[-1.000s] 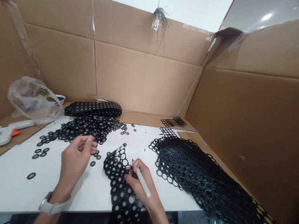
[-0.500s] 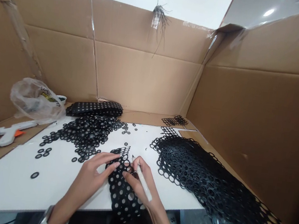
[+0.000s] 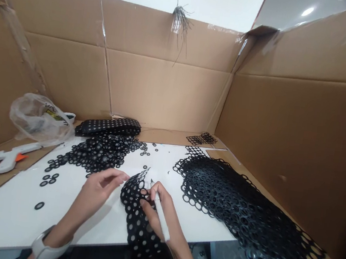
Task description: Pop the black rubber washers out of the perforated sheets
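Note:
My right hand (image 3: 161,209) grips a white pen-like tool (image 3: 162,216), its thin dark tip pointing up and away from me. The same hand is against a black perforated strip (image 3: 138,223) with pale round spots, which hangs over the table's front edge. At its far end the strip has open rings and tilts up to a point. My left hand (image 3: 100,188), with a pale watch band on the wrist, is just left of the strip. Its thumb and fingertips come together beside the strip's edge; anything between them is too small to make out.
A heap of small black rings (image 3: 102,151) lies left of centre, with a rolled dotted strip (image 3: 109,127) behind. Black ring mesh (image 3: 230,197) is piled at right. A glue gun (image 3: 11,158) and plastic bag (image 3: 39,119) lie left. Cardboard walls (image 3: 165,90) surround the white table (image 3: 66,221).
My left hand has moved left, off the strip, and its fingers have drawn together. The strip's far end now tilts up more steeply. My right hand keeps the white tool.

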Demonstrator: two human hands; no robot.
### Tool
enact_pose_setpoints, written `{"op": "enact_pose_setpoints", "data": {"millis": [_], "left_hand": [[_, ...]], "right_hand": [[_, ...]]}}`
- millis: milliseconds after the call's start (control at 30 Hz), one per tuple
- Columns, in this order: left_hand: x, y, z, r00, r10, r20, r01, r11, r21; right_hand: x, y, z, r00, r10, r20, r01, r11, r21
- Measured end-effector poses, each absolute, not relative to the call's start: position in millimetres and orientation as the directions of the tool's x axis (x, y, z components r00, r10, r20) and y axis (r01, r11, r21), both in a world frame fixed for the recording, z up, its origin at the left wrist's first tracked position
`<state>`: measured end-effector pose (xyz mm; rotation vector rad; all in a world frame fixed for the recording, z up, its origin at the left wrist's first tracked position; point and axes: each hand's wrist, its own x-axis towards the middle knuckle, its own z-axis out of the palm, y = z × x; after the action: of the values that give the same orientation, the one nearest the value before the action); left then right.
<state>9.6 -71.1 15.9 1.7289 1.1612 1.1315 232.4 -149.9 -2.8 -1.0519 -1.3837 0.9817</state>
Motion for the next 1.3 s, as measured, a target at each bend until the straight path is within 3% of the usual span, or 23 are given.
{"op": "enact_pose_setpoints", "data": {"millis": [100,433,600,700,900,1100,1300], "left_hand": [[19,-86,13,0.317,0.909,0.271,0.338,-0.376,0.863],[18,-94,4,0.409,0.871,0.271,0.312,-0.413,0.855],[18,-99,2,0.438,0.883,0.166,0.242,-0.294,0.925],[12,-84,-3,0.341,0.929,0.142,0.265,-0.24,0.934],[-22,-19,-1,0.047,0.958,0.282,0.43,-0.274,0.86],[-9,-49,-5,0.135,0.904,0.405,0.476,-0.418,0.774],[28,-106,-11,0.274,0.754,0.597,0.443,-0.65,0.618]], "right_hand": [[231,-150,-2,-0.026,0.956,0.291,0.072,0.292,-0.954],[224,-158,1,-0.081,0.915,0.396,0.13,0.404,-0.906],[220,-162,4,-0.115,0.921,0.373,0.162,0.388,-0.907],[217,-161,2,-0.108,0.93,0.351,0.152,0.364,-0.919],[225,-148,-12,-0.029,0.953,0.303,0.12,0.304,-0.945],[228,-142,-14,0.037,0.974,0.223,0.091,0.219,-0.972],[223,-149,-8,0.053,0.949,0.312,0.146,0.302,-0.942]]}}
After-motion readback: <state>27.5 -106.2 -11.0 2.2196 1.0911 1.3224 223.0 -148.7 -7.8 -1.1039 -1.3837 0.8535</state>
